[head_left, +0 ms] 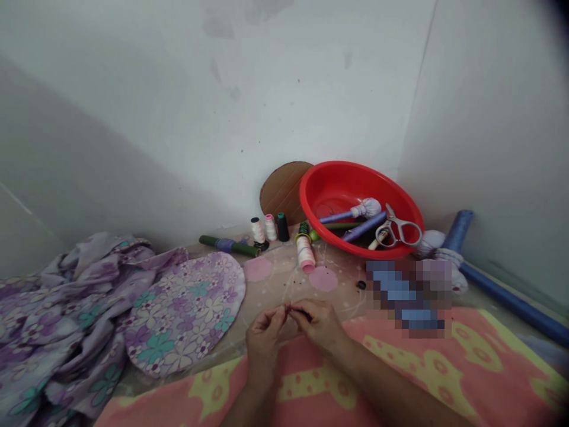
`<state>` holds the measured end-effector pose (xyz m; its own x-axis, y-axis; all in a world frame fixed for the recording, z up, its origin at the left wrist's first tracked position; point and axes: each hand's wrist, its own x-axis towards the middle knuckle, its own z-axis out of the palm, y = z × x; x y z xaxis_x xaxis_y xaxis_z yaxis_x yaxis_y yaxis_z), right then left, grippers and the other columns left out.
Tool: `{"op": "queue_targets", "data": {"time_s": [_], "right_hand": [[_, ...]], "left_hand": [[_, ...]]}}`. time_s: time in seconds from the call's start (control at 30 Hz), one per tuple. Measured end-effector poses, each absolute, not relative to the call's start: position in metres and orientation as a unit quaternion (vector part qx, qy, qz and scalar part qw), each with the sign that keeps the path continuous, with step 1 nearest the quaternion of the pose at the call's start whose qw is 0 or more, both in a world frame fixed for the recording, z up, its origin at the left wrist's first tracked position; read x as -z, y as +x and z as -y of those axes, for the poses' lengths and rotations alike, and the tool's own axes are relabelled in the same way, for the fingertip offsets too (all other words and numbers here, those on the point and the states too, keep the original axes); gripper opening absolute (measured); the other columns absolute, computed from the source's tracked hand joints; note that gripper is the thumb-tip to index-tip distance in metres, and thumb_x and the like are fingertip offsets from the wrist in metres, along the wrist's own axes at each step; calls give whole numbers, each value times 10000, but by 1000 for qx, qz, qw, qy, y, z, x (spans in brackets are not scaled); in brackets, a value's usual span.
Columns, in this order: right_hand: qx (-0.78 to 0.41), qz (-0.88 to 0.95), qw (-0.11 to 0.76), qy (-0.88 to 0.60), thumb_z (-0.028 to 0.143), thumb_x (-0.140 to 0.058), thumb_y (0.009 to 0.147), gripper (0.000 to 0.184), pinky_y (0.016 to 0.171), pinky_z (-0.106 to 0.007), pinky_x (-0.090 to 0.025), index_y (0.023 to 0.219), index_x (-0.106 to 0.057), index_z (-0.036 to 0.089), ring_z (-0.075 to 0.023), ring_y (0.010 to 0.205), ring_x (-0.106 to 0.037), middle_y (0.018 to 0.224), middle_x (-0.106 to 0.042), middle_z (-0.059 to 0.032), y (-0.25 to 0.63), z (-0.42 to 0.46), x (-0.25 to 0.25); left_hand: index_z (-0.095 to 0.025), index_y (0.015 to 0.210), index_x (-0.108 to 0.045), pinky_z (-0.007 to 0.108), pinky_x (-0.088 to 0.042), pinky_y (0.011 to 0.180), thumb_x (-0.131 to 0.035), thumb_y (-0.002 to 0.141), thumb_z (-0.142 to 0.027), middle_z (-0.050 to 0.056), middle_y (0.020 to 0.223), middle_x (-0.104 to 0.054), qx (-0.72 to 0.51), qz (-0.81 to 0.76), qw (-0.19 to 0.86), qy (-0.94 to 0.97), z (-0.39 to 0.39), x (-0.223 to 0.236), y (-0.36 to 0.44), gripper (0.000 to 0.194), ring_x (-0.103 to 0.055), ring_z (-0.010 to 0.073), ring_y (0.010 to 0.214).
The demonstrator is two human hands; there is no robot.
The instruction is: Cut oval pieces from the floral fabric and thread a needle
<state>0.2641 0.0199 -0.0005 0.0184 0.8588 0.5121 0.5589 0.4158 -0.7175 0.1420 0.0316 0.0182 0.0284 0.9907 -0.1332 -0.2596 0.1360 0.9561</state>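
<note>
My left hand (265, 338) and my right hand (316, 323) meet at the fingertips above a sheer pink-dotted cloth (284, 284). Both pinch a small dark object (290, 309) with a fine pale thread, too small to identify. A spool of pale pink thread (306, 254) lies just beyond them. To my left is a round piece of lilac floral fabric (186, 305), close to my left hand but apart from it.
A red plastic basin (355, 172) holds steel scissors (398, 231) and purple rolls. Several thread cones (270, 227) stand near a round cardboard piece (284, 190). Crumpled floral cloth (75, 308) lies left, a pink towel (400, 379) lies below, and a blue fabric tube (511, 302) lies right against white walls.
</note>
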Motion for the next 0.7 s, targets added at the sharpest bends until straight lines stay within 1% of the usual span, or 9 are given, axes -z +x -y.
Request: {"op": "queue_targets", "data": {"time_s": [0.17, 0.3, 0.43, 0.53, 0.7], "right_hand": [[-162, 685, 489, -515, 230, -460, 763, 178, 662, -239, -454, 820, -627, 208, -133, 697, -594, 765, -655, -31, 263, -20, 2], [-160, 685, 491, -515, 227, -466, 759, 175, 660, -238, -453, 811, -631, 208, -132, 695, -592, 765, -656, -31, 264, -20, 4], [-161, 686, 490, -513, 224, -465, 759, 174, 655, -239, -453, 810, -631, 210, -132, 688, -593, 763, -656, -33, 264, -19, 2], [-159, 688, 490, -511, 214, -463, 759, 175, 650, -232, -450, 810, -630, 206, -131, 688, -591, 757, -654, -33, 264, -18, 0], [-148, 693, 485, -512, 199, -463, 757, 172, 646, -228, -446, 813, -626, 196, -127, 679, -588, 748, -652, -30, 264, -18, -2]], "left_hand": [[-121, 631, -663, 228, -466, 631, -691, 521, -311, 39, 660, -673, -523, -459, 602, 391, -32, -17, 143, 220, -601, 153, 644], [-118, 641, -664, 240, -475, 609, -690, 525, -322, 44, 650, -671, -523, -451, 609, 389, -33, -14, 143, 236, -606, 165, 642], [-121, 655, -671, 247, -474, 653, -692, 524, -320, 54, 699, -678, -519, -452, 608, 395, -34, -12, 142, 239, -609, 169, 676], [-128, 650, -675, 242, -470, 666, -696, 514, -322, 53, 699, -680, -516, -462, 609, 387, -34, -12, 142, 238, -608, 164, 676], [-124, 671, -675, 246, -464, 690, -688, 537, -317, 61, 725, -680, -519, -451, 612, 391, -34, -11, 142, 235, -606, 163, 695]]}}
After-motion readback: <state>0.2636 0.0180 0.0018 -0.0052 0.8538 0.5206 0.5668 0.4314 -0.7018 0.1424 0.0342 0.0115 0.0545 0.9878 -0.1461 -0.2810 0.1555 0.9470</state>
